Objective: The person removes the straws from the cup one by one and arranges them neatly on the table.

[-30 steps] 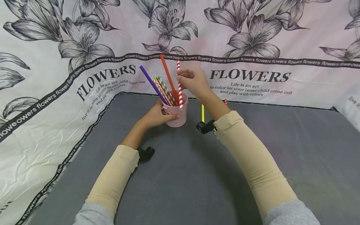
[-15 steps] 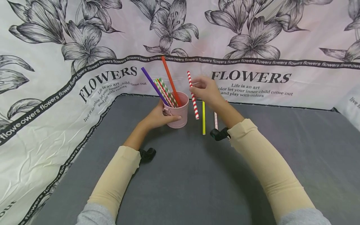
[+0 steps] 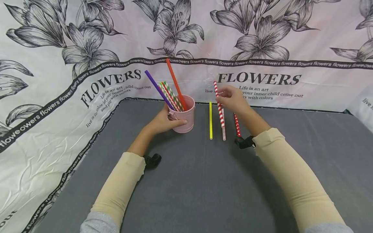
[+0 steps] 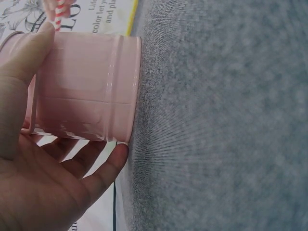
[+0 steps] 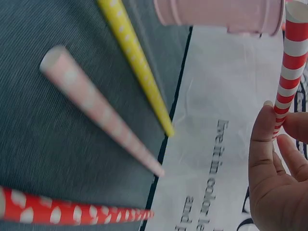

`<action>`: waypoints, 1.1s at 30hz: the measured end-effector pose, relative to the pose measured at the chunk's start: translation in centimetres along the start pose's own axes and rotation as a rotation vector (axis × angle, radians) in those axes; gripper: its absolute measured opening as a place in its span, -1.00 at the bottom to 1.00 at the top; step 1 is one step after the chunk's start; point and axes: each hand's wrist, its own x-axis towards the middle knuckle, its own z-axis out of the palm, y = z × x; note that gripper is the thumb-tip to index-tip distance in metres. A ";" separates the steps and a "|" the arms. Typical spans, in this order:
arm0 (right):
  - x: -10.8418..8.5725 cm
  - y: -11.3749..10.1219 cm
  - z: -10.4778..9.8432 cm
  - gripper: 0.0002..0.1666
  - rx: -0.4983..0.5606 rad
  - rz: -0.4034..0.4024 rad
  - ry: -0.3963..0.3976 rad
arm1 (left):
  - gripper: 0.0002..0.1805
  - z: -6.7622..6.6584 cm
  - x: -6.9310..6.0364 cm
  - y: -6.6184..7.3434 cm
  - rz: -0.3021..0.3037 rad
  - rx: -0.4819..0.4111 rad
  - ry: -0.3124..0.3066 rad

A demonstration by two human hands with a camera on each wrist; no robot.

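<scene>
Pinching a red-and-white striped straw (image 3: 220, 111) in your right hand (image 3: 232, 98), your left (image 3: 162, 121) curled round a glossy pink bucket (image 3: 189, 115).
Right thumb and fingertips are closed on that straw, so it's tilted; your left has thumb and fingers on opposite sides of the bucket, with a plain purple straw (image 3: 158, 89), an orange-red straw (image 3: 176, 84) and some striped straws (image 3: 172, 96) leaning inside. Between your hands there's a white-dotted yellow straw (image 3: 210, 120), and near your right, a white-dotted pale pink straw (image 5: 106, 113) and a white-dotted red straw (image 3: 237, 124).

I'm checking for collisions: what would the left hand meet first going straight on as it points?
The pink bucket, which the left hand grips; depth beyond it is unclear.
</scene>
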 end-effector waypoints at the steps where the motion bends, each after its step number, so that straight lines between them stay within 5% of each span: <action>1: 0.0 0.1 -0.3 -0.57 -0.006 0.007 0.003 | 0.24 0.0 0.0 0.0 0.004 -0.002 0.000; 16: -0.5 2.5 -3.7 -0.56 -0.037 0.062 -0.013 | 0.25 0.0 -0.2 0.4 -0.015 0.000 0.000; 26: -1.0 4.1 -5.3 -0.52 -0.079 0.099 -0.006 | 0.14 -0.1 -1.4 4.4 -0.045 -0.010 -0.022; 29: -1.1 4.3 -5.6 -0.52 -0.103 0.113 -0.009 | 0.12 -0.1 -1.4 4.4 -0.039 -0.002 -0.025; 33: -1.1 4.7 -6.2 -0.53 -0.144 0.125 -0.004 | 0.17 -0.1 -0.8 2.6 -0.034 -0.004 -0.019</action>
